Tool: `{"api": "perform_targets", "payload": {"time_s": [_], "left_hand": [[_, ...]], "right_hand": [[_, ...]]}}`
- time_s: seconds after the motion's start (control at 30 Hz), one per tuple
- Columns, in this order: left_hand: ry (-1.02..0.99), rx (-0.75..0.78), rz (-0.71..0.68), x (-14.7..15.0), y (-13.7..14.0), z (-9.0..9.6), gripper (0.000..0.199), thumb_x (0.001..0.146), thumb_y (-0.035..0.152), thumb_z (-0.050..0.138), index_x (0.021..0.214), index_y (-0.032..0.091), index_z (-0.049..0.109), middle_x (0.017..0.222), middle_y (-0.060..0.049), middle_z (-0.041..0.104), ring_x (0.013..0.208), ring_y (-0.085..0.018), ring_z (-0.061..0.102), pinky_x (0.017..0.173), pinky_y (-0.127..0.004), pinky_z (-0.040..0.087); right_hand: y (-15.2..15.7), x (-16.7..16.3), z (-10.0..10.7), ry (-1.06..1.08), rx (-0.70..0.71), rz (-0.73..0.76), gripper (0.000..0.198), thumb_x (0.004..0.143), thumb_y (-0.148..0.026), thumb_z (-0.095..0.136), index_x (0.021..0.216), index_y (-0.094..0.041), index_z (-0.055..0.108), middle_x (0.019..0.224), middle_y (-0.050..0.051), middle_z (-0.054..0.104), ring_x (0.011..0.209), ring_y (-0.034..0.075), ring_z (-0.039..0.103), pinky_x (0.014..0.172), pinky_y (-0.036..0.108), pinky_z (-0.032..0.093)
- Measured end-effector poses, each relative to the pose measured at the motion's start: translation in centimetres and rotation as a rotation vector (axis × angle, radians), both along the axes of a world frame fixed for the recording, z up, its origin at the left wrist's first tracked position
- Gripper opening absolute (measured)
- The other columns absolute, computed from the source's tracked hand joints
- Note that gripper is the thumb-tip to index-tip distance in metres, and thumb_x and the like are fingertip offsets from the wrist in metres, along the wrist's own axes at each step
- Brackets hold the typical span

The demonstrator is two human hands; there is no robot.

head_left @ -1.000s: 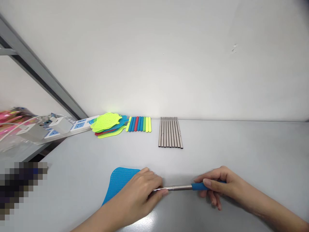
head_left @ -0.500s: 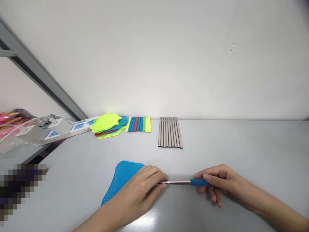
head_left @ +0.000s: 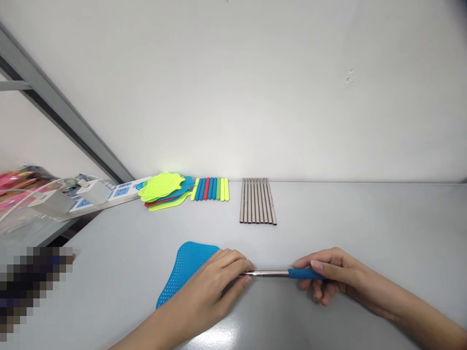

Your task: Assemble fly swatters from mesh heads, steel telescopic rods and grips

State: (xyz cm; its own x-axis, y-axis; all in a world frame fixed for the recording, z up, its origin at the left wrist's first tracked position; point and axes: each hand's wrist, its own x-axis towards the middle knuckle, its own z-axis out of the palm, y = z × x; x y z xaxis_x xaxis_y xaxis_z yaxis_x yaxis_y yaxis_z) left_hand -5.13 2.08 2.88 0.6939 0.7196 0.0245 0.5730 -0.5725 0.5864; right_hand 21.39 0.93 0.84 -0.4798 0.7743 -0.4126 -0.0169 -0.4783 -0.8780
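Between my hands lies a fly swatter with a blue perforated head (head_left: 189, 267), a shiny metal rod (head_left: 272, 273) and a blue grip sleeve (head_left: 302, 273). My left hand (head_left: 219, 284) is closed around the rod near the head, its fingers over the top and its thumb below; it covers the joint and part of the head. With thumb and fingers, my right hand (head_left: 332, 274) pinches the blue sleeve at the other end. The swatter is held roughly level, low over the grey table.
Toward the wall lie a stack of coloured swatter heads (head_left: 162, 187), a row of coloured sleeves (head_left: 211, 189) and a row of metal rods (head_left: 257, 201). A power strip (head_left: 122, 191) with white chargers (head_left: 94, 192) runs along the left edge, beside bagged pink items (head_left: 16, 187).
Both hands keep their hold on the swatter. My right hand's lower fingers have curled in slightly. The whole view has shifted a little.
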Motion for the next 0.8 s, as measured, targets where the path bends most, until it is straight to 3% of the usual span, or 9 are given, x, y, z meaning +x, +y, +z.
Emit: {"api": "perform_targets", "payload": {"time_s": [0.27, 0.57, 0.8], "left_hand": [[-0.007, 0.003, 0.011, 0.02, 0.17, -0.37, 0.021, 0.086, 0.024, 0.035, 0.099, 0.023, 0.052, 0.091, -0.003, 0.052, 0.085, -0.014, 0.047, 0.075, -0.029, 0.040], [-0.036, -0.021, 0.021, -0.12, 0.21, -0.46, 0.022, 0.087, 0.023, 0.035, 0.100, 0.024, 0.051, 0.095, -0.003, 0.052, 0.088, -0.014, 0.047, 0.078, -0.029, 0.041], [-0.063, 0.007, 0.015, -0.17, 0.12, -0.50, 0.025, 0.085, 0.021, 0.038, 0.107, 0.025, 0.050, 0.112, -0.004, 0.048, 0.100, -0.015, 0.047, 0.087, -0.031, 0.040]], "right_hand": [[0.17, 0.42, 0.85, 0.065, -0.023, 0.046, 0.032, 0.082, -0.033, 0.047, 0.102, -0.012, 0.060, 0.089, 0.012, 0.064, 0.078, 0.017, 0.060, 0.071, 0.029, 0.046], [0.18, 0.65, 0.31, 0.116, -0.021, 0.054, 0.031, 0.081, -0.032, 0.049, 0.103, -0.012, 0.059, 0.090, 0.011, 0.064, 0.075, 0.016, 0.059, 0.067, 0.027, 0.048], [0.25, 0.39, 0.99, 0.095, -0.066, 0.034, 0.031, 0.080, -0.031, 0.050, 0.103, -0.012, 0.059, 0.090, 0.012, 0.063, 0.073, 0.015, 0.059, 0.067, 0.028, 0.048]]}}
